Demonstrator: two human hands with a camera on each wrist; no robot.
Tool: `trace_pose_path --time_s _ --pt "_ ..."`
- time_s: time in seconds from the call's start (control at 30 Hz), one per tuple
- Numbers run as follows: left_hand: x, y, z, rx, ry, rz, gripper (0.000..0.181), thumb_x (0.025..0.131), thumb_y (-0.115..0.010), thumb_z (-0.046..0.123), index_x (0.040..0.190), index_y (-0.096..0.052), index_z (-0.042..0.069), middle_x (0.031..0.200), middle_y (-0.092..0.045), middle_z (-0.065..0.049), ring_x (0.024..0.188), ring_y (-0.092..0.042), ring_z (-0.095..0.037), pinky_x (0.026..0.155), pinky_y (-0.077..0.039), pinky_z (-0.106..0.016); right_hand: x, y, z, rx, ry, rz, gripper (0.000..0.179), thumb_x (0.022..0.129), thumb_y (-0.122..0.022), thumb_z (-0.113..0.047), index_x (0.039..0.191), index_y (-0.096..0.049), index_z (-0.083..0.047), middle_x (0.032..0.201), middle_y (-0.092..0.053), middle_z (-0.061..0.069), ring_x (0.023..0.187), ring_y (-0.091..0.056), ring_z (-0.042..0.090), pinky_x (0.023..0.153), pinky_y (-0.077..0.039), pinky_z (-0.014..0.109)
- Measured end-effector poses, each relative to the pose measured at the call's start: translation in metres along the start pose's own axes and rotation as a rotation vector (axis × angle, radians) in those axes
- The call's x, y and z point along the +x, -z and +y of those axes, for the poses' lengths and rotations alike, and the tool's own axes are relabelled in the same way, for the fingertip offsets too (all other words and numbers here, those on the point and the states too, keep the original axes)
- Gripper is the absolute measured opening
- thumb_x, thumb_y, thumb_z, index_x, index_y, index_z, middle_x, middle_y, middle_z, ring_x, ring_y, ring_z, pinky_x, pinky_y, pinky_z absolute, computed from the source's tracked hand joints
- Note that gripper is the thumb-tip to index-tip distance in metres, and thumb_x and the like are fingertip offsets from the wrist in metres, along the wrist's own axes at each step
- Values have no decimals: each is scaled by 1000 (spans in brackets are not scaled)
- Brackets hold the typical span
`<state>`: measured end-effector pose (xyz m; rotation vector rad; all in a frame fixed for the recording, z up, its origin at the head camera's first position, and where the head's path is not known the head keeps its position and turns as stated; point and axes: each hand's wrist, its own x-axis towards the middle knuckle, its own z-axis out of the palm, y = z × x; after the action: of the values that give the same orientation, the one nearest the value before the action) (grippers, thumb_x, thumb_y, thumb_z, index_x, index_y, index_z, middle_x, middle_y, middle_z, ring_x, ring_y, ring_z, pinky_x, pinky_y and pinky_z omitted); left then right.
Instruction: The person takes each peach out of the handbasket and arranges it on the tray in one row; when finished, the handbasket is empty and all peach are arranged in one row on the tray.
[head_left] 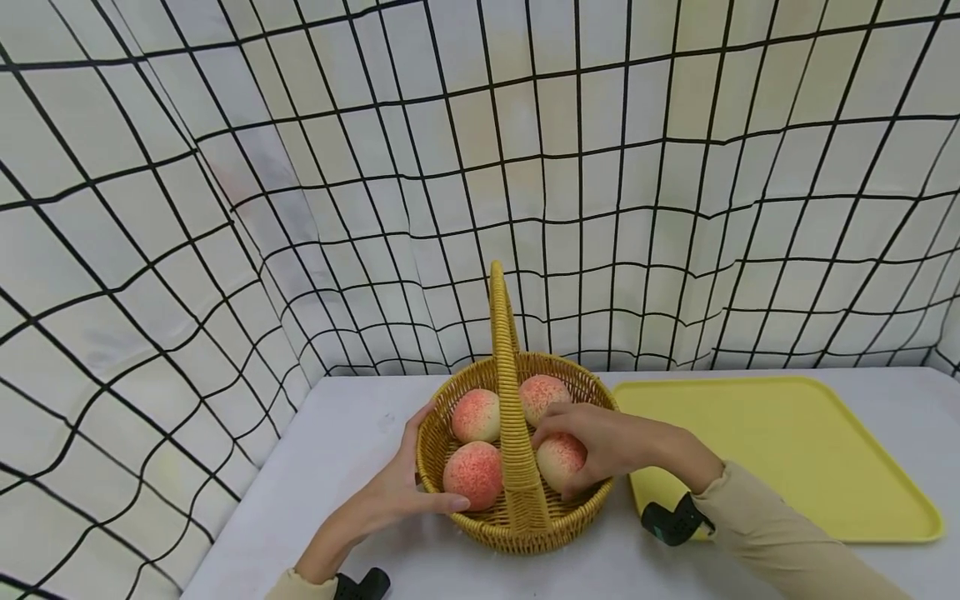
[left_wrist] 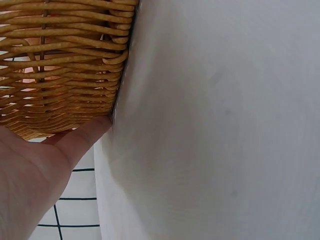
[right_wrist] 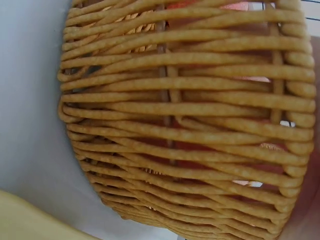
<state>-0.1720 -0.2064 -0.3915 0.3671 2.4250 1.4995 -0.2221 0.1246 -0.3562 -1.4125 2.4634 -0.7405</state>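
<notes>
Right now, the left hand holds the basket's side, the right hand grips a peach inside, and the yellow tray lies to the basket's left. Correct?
No: the yellow tray lies to the right of the basket, as the head view shows. The rest stands: left hand holding the basket's side, right hand gripping a peach inside.

You have a golden-brown basket (head_left: pixel 525 542) at the bottom centre of the head view, its strands woven in a banded pattern. The four peaches (head_left: pixel 472 475) in it carry coral-pink speckling, some fading to pale cream. Your sleeves (head_left: pixel 795 533) are beige, your wrist cameras (head_left: pixel 675 521) black. At lower right you have a plain yellow tray (head_left: pixel 780 450); the tabletop (head_left: pixel 360 433) is greyish white. Above, black netting (head_left: pixel 579 154) draws a grid over whitish cloth (head_left: pixel 652 100) with faint yellowish patches.
</notes>
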Motion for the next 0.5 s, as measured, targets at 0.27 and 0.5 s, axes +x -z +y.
trace_pose_path --time_s 0.27,0.5 --pt "0 -1 -3 -13 -10 -17 133 78 -91 39 167 5 19 171 -14 -23 156 -22 -44 121 -24 -65 0 -5 -2 8 -37 73 44 79 -92 -21 118 -74 -16 124 -64 0 113 -58 18 93 -53 37" --pt "-2 0 2 -27 -3 -24 132 78 -91 40 167 6 20 171 -15 -23 156 -22 -43 120 -25 -65 -8 5 -19 36 -86 209 46 75 -92 -14 117 -74 -18 120 -64 -2 106 -59 17 86 -55 34"
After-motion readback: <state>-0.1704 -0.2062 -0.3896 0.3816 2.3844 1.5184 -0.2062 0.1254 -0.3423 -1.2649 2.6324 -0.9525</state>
